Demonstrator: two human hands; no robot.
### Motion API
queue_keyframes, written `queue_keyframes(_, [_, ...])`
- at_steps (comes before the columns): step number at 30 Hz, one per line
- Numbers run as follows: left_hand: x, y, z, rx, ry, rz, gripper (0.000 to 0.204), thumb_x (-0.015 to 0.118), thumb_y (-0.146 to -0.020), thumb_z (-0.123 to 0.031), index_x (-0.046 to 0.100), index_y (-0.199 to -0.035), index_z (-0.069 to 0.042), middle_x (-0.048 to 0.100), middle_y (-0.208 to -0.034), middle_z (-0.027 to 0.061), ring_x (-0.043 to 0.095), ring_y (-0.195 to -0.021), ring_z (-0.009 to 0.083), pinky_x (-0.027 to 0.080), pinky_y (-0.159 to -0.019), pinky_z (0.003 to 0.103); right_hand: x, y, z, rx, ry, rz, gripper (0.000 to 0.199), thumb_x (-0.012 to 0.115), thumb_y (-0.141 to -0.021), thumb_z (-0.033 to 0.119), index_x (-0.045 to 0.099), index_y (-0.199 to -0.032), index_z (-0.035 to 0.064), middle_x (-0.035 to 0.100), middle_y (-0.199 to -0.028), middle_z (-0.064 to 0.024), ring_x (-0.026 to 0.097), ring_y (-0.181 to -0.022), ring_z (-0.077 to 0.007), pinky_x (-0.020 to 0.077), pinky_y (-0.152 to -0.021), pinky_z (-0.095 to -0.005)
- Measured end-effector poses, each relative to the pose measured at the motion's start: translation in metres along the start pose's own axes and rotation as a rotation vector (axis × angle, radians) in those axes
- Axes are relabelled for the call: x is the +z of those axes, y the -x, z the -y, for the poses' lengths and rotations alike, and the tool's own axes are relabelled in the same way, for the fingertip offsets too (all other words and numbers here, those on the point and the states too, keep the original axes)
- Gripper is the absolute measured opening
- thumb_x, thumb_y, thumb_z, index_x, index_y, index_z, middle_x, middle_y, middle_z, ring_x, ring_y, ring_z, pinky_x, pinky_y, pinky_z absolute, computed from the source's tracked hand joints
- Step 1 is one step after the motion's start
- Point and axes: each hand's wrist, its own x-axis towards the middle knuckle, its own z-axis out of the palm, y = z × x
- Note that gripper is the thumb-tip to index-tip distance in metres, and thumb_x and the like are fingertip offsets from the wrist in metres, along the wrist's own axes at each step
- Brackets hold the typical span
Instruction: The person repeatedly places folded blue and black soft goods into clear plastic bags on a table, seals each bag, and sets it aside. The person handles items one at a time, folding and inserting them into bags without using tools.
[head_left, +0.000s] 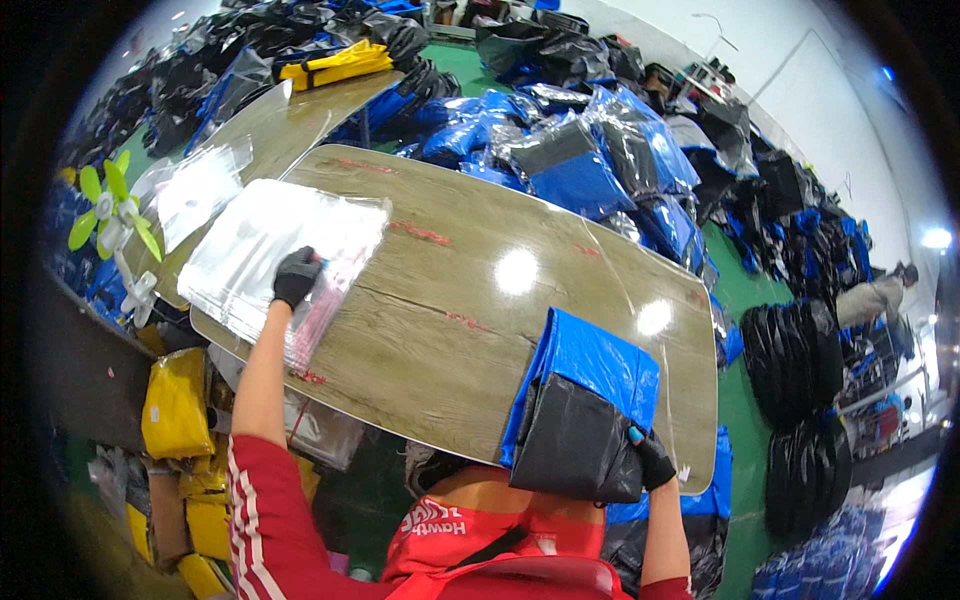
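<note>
My left hand [296, 277], in a black glove, rests on a stack of clear plastic bags [240, 230] at the left of the table. Its fingers are curled together at the top bag, and the fingertips hardly show. At the table's front right edge, my right hand [655, 460], also gloved, grips the right side of a folded blue and black tarp-like sheet [580, 420]. The folded sheet lies partly on the table and overhangs its near edge. A bit of turquoise shows at a fingertip of the right hand.
The wood-grain table [450, 300] has red marks. Beyond it lie bagged blue and black bundles [580, 165]. A green fan [105, 210] stands at left, above yellow packages [178, 405]. A yellow bundle [335, 66] lies on a farther table. Someone [875, 300] is at far right.
</note>
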Motion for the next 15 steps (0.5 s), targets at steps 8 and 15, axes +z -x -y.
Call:
queue_keyframes(8, [0.092, 0.167, -0.218, 0.511, 0.478, 0.4, 0.02, 0.068, -0.075, -0.024, 0.063, -0.085, -0.007, 0.06, -0.106, 0.0136, 0.053, -0.108, 0.0329, 0.033, -0.102, 0.046, -0.095, 0.028, -0.035, -0.318, 0.151, -0.142, 0.067, 0.071, -0.078, 0.042, 0.05, -0.131, 0.0044, 0.055, -0.126, -0.0079, 0.051, -0.113, -0.0195, 0.0392, -0.1, -0.0353])
queue_keyframes(15, [0.099, 0.193, -0.249, 0.536, 0.361, 0.304, 0.028, 0.075, -0.068, -0.033, 0.061, -0.079, -0.011, 0.06, -0.107, 0.0126, 0.049, -0.112, 0.034, 0.028, -0.103, 0.052, -0.12, 0.085, 0.009, -0.242, 0.195, -0.212, 0.065, 0.074, -0.075, 0.033, 0.05, -0.129, 0.0035, 0.058, -0.12, -0.0068, 0.053, -0.11, -0.0187, 0.0421, -0.097, -0.0348])
